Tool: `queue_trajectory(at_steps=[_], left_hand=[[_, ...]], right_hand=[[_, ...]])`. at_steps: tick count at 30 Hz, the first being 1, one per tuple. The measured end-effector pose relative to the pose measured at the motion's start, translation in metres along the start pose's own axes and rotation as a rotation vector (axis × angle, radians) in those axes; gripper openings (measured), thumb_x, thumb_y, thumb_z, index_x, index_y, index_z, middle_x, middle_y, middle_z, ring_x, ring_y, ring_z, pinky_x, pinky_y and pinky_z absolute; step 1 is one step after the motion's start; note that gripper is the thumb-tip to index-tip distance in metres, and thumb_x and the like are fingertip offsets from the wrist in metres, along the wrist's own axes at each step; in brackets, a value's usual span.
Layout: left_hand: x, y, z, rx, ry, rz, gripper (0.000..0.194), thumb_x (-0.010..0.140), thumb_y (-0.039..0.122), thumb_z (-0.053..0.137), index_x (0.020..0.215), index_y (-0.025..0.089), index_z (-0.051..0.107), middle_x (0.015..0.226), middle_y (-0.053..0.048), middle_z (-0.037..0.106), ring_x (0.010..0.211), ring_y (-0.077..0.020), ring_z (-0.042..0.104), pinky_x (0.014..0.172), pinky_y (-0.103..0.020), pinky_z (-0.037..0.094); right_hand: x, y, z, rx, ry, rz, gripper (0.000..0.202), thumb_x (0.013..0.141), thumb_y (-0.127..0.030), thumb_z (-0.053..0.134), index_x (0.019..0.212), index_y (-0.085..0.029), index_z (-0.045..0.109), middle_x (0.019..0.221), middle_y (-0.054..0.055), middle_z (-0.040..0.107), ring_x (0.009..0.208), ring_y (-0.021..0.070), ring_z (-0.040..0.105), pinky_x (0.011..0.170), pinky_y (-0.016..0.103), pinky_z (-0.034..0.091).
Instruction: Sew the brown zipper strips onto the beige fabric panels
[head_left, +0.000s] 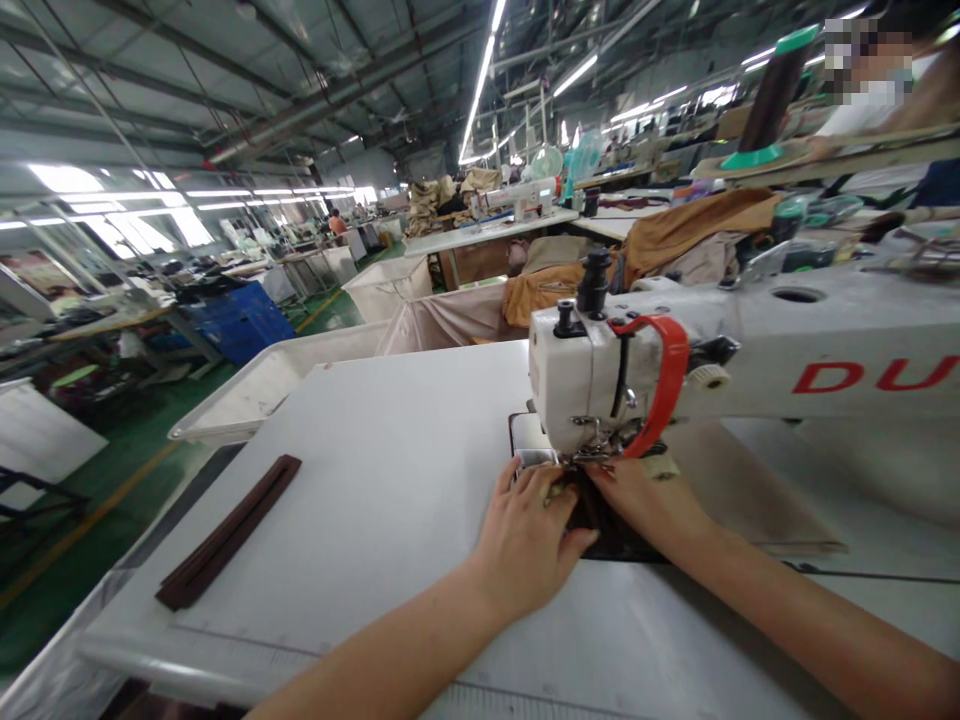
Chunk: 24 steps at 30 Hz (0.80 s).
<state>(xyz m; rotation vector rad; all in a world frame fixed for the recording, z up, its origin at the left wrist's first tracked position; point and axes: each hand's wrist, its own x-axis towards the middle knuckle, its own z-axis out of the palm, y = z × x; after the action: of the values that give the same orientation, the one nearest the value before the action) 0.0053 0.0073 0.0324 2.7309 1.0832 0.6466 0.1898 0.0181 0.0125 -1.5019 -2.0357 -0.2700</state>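
A white sewing machine (581, 375) with a red curved guard (667, 375) stands at the right of the table. Under its needle area lies a dark brown fabric piece (611, 525), largely covered by my hands. My left hand (529, 535) rests over the fabric's left side, fingers spread forward and thumb apart. From the right, my right hand (637, 495) reaches in close to the presser foot, its fingers together on the fabric; the fingertips are partly hidden by the machine. Some folded dark brown strips (229, 535) lie at the left of the table.
The white table (390, 460) has a ruler scale along its near edge. Beyond it are a pale bin (262, 385) and brown cloth (555, 290). A thread cone (772, 100) stands at upper right, near another person. A blue crate (244, 325) sits across the aisle.
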Motion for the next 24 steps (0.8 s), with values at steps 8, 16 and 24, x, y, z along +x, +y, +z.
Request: queue_trajectory(at_steps=[8,16,24], left_hand=[[-0.017,0.014,0.005,0.019,0.095,0.029,0.008,0.09,0.024,0.063,0.092,0.018,0.067,0.107,-0.003,0.072,0.104,-0.0155,0.065,0.107,-0.038,0.04],[-0.014,0.011,0.01,-0.033,0.198,0.061,0.01,0.092,0.022,0.059,0.089,0.017,0.068,0.104,-0.003,0.073,0.096,-0.0163,0.068,0.104,-0.041,0.042],[-0.003,0.004,0.009,-0.004,0.145,0.013,0.006,0.09,0.022,0.062,0.089,0.021,0.068,0.1,0.001,0.072,0.092,-0.0139,0.067,0.102,-0.036,0.043]], right_hand=[[-0.067,-0.013,-0.032,-0.035,-0.075,-0.268,0.036,0.092,-0.015,0.035,0.112,-0.016,0.066,0.12,0.011,0.064,0.082,0.0203,0.07,0.064,0.03,0.06],[-0.056,-0.012,-0.033,0.058,-0.054,-0.249,0.034,0.09,-0.012,0.037,0.102,-0.013,0.069,0.116,0.012,0.066,0.084,0.0199,0.07,0.071,0.03,0.06],[-0.043,-0.01,-0.025,0.042,-0.035,-0.221,0.038,0.089,-0.009,0.033,0.103,-0.013,0.069,0.114,0.012,0.066,0.084,0.0213,0.07,0.068,0.031,0.06]])
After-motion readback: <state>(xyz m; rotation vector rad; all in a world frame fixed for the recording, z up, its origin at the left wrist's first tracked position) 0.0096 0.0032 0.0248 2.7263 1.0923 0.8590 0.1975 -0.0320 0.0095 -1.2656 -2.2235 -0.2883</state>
